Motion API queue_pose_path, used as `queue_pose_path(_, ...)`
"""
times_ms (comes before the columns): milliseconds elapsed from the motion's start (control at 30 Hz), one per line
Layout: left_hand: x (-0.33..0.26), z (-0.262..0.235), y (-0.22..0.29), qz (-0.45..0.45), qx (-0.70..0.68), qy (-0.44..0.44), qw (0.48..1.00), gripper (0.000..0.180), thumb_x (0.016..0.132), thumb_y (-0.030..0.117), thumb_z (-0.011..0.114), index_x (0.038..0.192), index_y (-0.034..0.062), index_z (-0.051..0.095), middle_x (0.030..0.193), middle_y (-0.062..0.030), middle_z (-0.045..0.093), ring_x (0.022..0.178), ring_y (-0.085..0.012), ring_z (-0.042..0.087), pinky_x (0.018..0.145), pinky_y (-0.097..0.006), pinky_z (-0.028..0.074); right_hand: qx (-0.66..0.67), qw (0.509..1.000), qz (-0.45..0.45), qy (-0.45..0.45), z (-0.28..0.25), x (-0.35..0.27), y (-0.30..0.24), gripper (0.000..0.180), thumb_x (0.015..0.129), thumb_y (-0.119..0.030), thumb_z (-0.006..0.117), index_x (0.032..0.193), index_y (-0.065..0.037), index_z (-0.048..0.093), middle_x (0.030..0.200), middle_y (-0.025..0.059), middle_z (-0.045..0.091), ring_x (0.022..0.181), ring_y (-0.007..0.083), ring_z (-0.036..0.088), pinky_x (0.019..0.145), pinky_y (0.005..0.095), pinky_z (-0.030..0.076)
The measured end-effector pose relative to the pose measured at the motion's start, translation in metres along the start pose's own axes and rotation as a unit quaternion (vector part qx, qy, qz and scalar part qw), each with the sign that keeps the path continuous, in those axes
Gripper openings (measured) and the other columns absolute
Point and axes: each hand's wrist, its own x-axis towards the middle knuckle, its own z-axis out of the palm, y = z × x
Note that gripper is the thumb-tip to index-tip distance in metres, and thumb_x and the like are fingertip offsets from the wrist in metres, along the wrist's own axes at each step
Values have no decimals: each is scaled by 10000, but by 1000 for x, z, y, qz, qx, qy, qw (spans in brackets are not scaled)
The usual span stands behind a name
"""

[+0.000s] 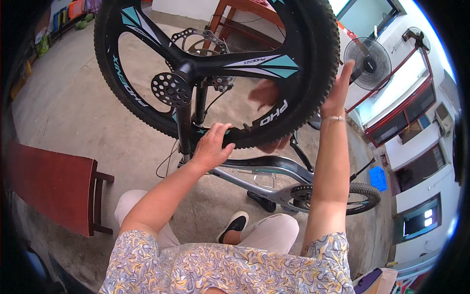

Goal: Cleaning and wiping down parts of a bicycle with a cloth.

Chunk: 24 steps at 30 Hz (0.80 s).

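A large black bicycle wheel (247,67) with three broad spokes and teal and white markings stands tilted in front of me. My left hand (213,146) is closed over the tyre's lower edge beside the fork leg (184,130), thumb below the rim. At the tyre's right side, my right hand (337,95) rests against the tread; one digit points up, and the tyre partly hides the others. A perforated black disc (171,89) sits at the hub, with a brake rotor (215,41) behind. Through the wheel shows another person's blurred hand (264,94); another (274,145) is under the tyre.
Below stretches the silver bicycle frame (245,179), its rear wheel (364,198) at the right. A dark red bench (54,188) stands left, a wooden table (245,6) at the back. A fan (368,63) and a blue crate (377,178) are on the right.
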Motion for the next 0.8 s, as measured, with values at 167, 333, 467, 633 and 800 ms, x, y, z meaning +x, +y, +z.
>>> queue_pose_path(167, -2, 0, -7, -12, 34, -3, 999, 512, 755, 163, 662, 1213, 61, 456, 1028, -109, 495, 744, -259, 580, 690, -374, 473, 48, 994, 49, -86, 2, 14, -7, 775, 844, -659, 412, 1236, 6, 487, 1167, 133, 581, 1033, 258, 566, 911, 384, 461)
queue_pose_path(333, -1, -4, 7, -41, 28, -1, 999, 560, 757, 164, 665, 1253, 55, 430, 1129, -127, 485, 787, -258, 597, 696, -369, 482, 48, 997, 31, -43, -7, -3, 14, 729, 868, -625, 403, 1253, -10, 477, 1211, 113, 557, 1068, 254, 544, 935, 384, 443)
queue_pose_path(467, 0, -5, 33, -10, -120, -11, 993, 634, 762, 182, 658, 1315, 57, 374, 1243, -147, 446, 825, -269, 603, 707, -360, 494, 94, 992, -33, -73, -28, -22, 50, 593, 925, -508, 406, 1286, -39, 456, 1264, 80, 525, 1137, 242, 495, 991, 373, 387)
queue_pose_path(633, 0, 3, 24, -19, -34, -24, 999, 677, 755, 221, 661, 1327, 52, 338, 1196, -149, 457, 816, -276, 592, 707, -372, 490, 134, 986, -40, -87, -103, -44, 109, 444, 956, -320, 424, 1294, -32, 446, 1266, 80, 522, 1156, 226, 477, 1011, 345, 365)
queue_pose_path(800, 1, 0, 8, -28, 17, -39, 999, 615, 759, 191, 647, 1287, 52, 363, 1057, -148, 466, 805, -311, 565, 733, -405, 468, 78, 995, -48, -33, -90, -36, 97, 487, 952, -367, 415, 1292, -20, 441, 1237, 101, 534, 1135, 251, 488, 1010, 365, 365)
